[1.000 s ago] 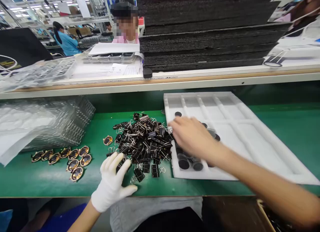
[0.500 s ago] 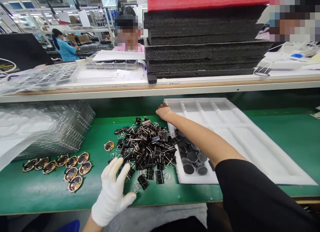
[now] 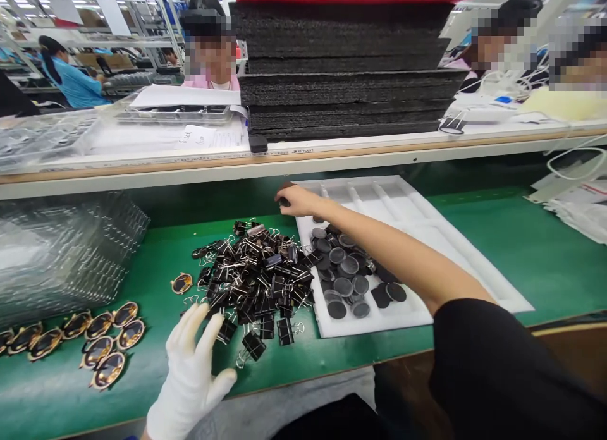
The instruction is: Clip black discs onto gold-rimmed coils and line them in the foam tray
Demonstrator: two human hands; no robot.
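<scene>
My left hand (image 3: 187, 367), in a white glove, is open with its fingers spread over the green bench, beside the near left edge of a heap of black binder clips (image 3: 256, 269). Beyond the heap, my bare right hand (image 3: 300, 201) is closed at the far left corner of a white foam tray (image 3: 450, 256). A small dark thing shows at its fingertips; its kind is unclear. Dark round discs (image 3: 348, 265) lie loose in the tray's near left part, some hidden under my right forearm. Left of the clips are several round dark lenses in gold-coloured frames (image 3: 109, 369), with a single one (image 3: 181, 282) apart.
Stacked clear plastic trays (image 3: 71, 250) stand at the left. A shelf edge (image 3: 332, 160) crosses above the bench, bearing a tall stack of black foam sheets (image 3: 351, 98). White bags and cables (image 3: 576, 200) lie at the right. Other people sit beyond the shelf.
The view has shifted right, so most things appear further left. My right hand has turned, and a dark thing now shows at its fingertips. My left hand stays spread beside the clips.
</scene>
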